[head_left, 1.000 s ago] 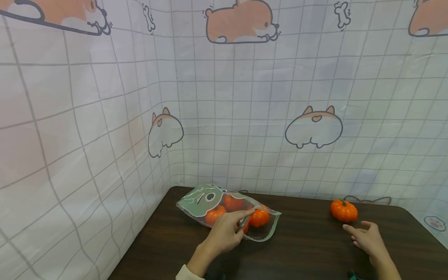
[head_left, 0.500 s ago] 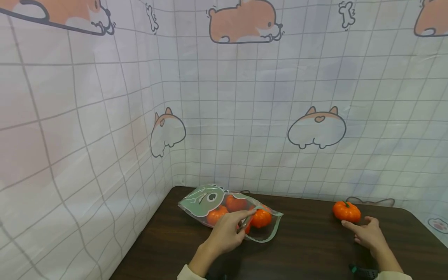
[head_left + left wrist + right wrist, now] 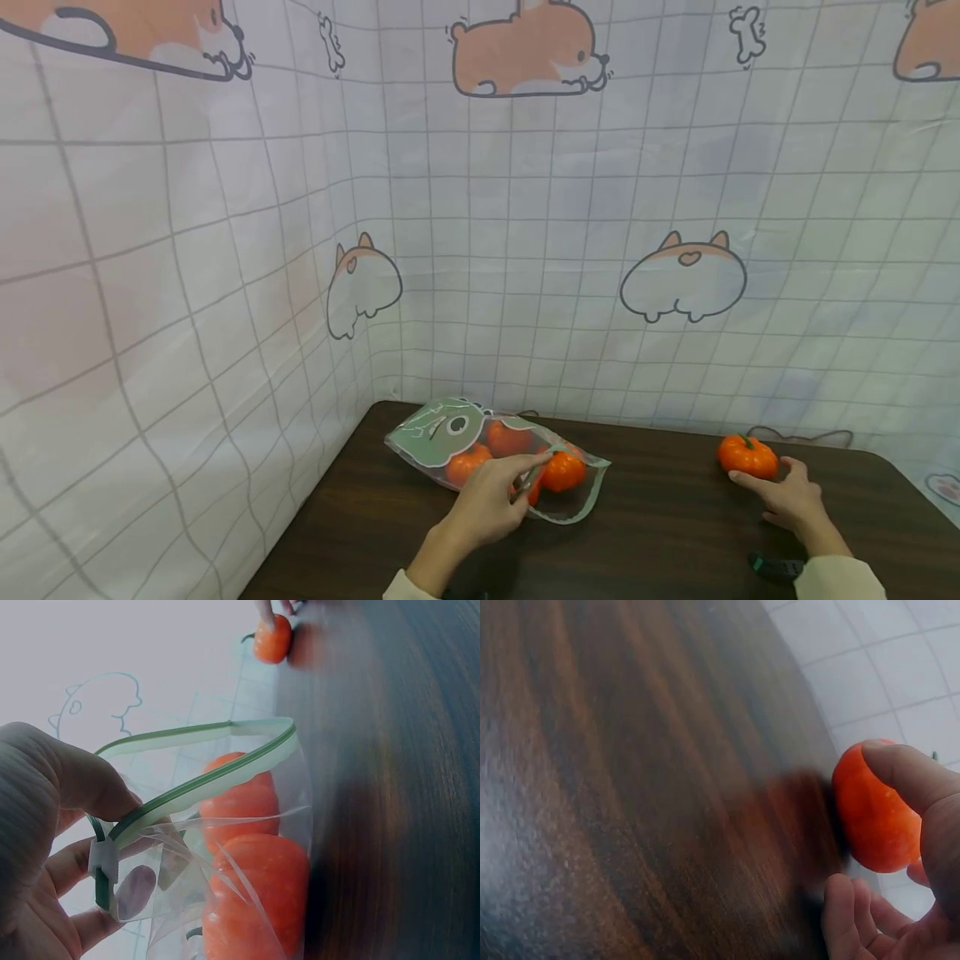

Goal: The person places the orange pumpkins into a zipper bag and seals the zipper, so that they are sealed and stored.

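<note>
A clear zip bag [image 3: 437, 434] with a green cartoon face lies on the table, several small orange pumpkins [image 3: 259, 892] inside it. My left hand [image 3: 489, 498] pinches the bag's green-edged rim between thumb and fingers, near a white slider [image 3: 103, 859]; the mouth gapes. Further right, one more small orange pumpkin [image 3: 747, 457] with a green stem rests on the table. My right hand [image 3: 791, 502] is at its near side, thumb and index finger spread on either side. The thumb overlaps the pumpkin in the right wrist view; how firmly it touches, I cannot tell.
Under everything is a dark brown wooden table [image 3: 660, 533]. A white gridded cloth with cartoon dogs [image 3: 525, 333] hangs behind and along the left. A dark strap-like item with a green end [image 3: 776, 567] is near the right wrist.
My right hand has moved forward to the lone pumpkin, and its thumb and index finger now flank it. My left hand keeps its hold on the bag. The view has shifted slightly.
</note>
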A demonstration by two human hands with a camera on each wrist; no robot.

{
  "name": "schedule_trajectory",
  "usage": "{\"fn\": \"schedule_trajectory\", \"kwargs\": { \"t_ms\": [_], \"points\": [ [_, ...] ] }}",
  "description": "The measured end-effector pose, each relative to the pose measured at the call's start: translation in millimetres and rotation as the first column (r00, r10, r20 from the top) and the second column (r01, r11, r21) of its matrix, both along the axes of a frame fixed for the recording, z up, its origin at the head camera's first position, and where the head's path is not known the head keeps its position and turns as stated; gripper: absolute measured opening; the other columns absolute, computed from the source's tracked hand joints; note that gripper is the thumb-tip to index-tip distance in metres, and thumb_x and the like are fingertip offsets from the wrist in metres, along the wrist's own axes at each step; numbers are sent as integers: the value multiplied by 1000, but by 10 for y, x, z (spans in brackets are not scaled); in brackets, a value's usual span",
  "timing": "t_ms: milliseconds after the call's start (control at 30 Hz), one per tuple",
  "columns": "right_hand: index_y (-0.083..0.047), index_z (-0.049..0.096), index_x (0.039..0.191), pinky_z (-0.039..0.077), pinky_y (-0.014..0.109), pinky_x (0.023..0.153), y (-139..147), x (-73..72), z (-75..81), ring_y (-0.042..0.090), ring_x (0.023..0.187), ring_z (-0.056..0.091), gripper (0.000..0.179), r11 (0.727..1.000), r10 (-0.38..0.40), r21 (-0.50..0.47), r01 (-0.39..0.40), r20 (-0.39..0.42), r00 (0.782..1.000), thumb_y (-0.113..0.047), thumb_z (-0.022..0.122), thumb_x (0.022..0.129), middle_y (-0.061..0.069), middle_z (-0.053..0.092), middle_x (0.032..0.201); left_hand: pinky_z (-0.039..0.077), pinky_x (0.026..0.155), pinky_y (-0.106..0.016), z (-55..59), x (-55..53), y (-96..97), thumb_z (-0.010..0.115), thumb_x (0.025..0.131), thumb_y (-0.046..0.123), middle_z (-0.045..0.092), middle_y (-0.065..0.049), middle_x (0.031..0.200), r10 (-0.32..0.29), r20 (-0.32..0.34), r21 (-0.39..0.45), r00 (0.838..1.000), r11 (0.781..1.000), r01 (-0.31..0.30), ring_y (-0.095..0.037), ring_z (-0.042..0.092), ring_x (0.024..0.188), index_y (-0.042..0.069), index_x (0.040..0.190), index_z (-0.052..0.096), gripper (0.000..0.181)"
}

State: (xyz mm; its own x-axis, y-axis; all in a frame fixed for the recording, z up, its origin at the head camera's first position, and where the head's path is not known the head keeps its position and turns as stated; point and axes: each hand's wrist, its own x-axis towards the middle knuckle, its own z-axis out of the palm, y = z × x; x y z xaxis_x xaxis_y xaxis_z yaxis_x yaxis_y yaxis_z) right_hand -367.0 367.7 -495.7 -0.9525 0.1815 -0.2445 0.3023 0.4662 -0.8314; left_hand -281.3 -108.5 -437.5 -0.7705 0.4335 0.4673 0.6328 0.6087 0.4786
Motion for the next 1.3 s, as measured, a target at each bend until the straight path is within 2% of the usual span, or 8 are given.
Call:
{"fn": "schedule_trajectory", "kwargs": {
  "t_ms": [200,367,467,667,767,1133,1200,1300],
  "points": [
    [7,-22,154,62,42,74,21,-58,0,64,119,29,134,999,12,30,-12,7,1000,-62,69,86,58,-12,139,40,50,-12,-15,-12,4,68,81,-7,75,3,103,0,-17,-5,1000,1000,0,6,52,66,18,140,64,63],
    [9,-20,154,62,42,71,5,-87,14,63,119,25,133,999,2,41,-2,5,1000,-62,69,86,58,-11,137,42,52,-11,-24,-16,6,68,81,-7,75,-1,114,-4,-16,-7,1000,1000,4,5,54,71,17,139,64,63],
    [10,-18,154,62,42,70,-11,-97,26,63,120,24,132,999,-5,54,4,9,1000,-63,67,86,57,-9,137,41,52,-12,-31,-16,5,68,81,-7,75,-1,117,-8,-15,-5,1000,1000,8,5,54,71,17,140,64,63],
    [9,-10,156,62,40,69,-29,-109,28,64,113,35,129,993,-40,109,38,12,999,-68,65,85,57,1,135,41,49,-12,-34,-20,15,67,81,-7,73,1,124,-11,-18,2,1000,1000,11,7,53,70,18,141,63,65],
    [9,-7,156,62,39,68,-45,-101,29,64,113,35,127,992,-53,112,52,2,999,-67,66,85,57,2,135,40,49,-12,-23,-20,17,67,81,-7,74,0,121,-8,-12,1,1000,1000,8,7,53,69,17,141,63,65],
    [10,-6,157,63,38,71,-18,-4,2,66,126,24,126,996,-93,6,93,-39,995,-62,69,86,55,-6,145,35,45,-12,-14,-22,27,66,83,-7,75,-1,101,-5,15,0,1000,1000,5,5,48,62,18,144,61,66],
    [11,-7,157,63,37,71,-7,19,-8,65,128,28,126,994,-105,-35,104,-45,993,-60,69,87,53,-9,148,35,46,-13,-19,-21,27,66,82,-7,75,-1,98,-3,12,-3,1000,1000,3,5,47,61,18,144,61,67],
    [11,-10,157,63,37,74,0,67,-10,57,121,45,123,988,-113,-109,107,-48,992,-56,69,90,51,-11,153,36,46,-13,-30,-17,24,67,82,-7,75,-1,97,1,10,-6,1000,1000,-1,5,47,62,19,143,61,67]
  ]
}}
